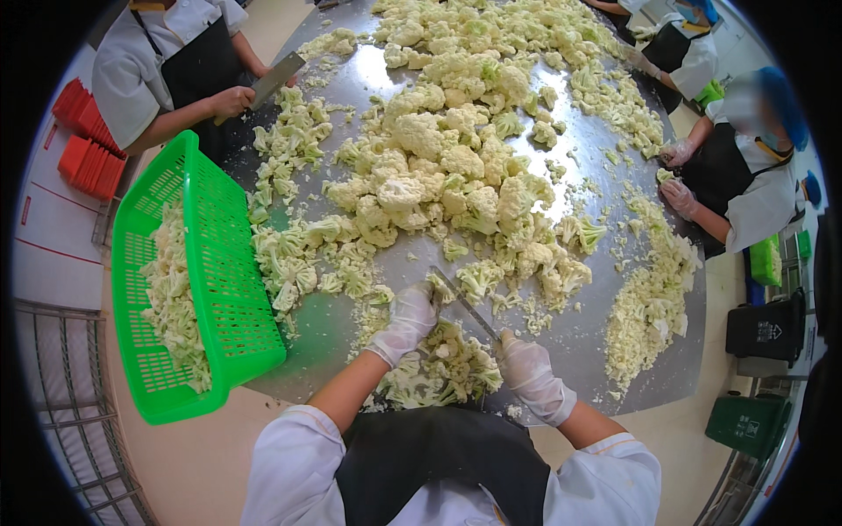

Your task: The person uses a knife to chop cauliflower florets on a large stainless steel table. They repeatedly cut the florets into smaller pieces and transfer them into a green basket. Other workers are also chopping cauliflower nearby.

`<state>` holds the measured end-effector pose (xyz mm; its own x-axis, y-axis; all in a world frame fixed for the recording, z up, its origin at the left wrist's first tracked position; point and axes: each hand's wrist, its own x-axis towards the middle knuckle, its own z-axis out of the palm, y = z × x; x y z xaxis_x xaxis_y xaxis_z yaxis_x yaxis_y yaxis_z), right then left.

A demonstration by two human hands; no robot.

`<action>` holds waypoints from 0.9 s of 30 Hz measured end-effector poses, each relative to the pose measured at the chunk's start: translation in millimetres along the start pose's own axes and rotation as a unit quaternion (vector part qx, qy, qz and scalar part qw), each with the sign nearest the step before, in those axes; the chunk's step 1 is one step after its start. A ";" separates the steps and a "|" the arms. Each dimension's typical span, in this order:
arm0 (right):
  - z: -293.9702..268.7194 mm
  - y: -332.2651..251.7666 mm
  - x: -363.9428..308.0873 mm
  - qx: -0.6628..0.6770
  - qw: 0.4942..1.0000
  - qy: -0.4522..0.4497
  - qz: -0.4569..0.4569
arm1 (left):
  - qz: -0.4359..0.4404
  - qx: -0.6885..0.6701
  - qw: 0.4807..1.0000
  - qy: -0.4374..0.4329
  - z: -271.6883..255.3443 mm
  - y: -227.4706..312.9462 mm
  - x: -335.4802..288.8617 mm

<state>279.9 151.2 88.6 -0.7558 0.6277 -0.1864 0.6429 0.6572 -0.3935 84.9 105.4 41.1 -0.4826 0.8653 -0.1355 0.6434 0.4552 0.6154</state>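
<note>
My left hand [410, 317], in a clear plastic glove, is closed on a small cauliflower piece [442, 290]. A knife [469, 305] with a narrow blade is gripped in my gloved right hand [533, 377]; its blade points away to the left, and its tip is beside the piece. Between my wrists, at the table's near edge, lies a pile of cut cauliflower florets [452, 364] with stems. Just beyond my hands rises a big heap of cauliflower heads [438, 167]. My fingers partly hide the held piece.
A green basket [195, 263] holding cauliflower stands tilted at the metal table's [333, 351] left edge. Small florets [649, 307] lie at right. Co-workers stand around the table; one at far left holds a cleaver [276, 81]. Bins [747, 425] stand at right.
</note>
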 end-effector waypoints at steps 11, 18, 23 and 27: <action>28.0 -7.0 36.2 0.002 0.996 -0.081 0.044 | 0.063 0.015 0.998 0.023 10.4 -6.3 -2.9; 24.3 -10.0 43.0 0.067 0.995 -0.062 0.026 | 0.099 0.253 0.959 -0.078 -14.9 8.6 -14.7; 2.5 15.4 6.1 0.087 0.989 0.075 0.098 | 0.145 0.136 0.980 0.008 -26.4 12.5 7.6; -2.4 34.3 -7.0 0.065 0.975 0.155 0.148 | 0.381 0.165 0.902 0.119 5.7 24.0 33.1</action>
<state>307.5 170.4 78.6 -0.4524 0.8911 -0.0364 0.7906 0.3818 -0.4787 87.8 146.3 47.0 0.0867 0.9016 0.4238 0.9650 -0.1816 0.1890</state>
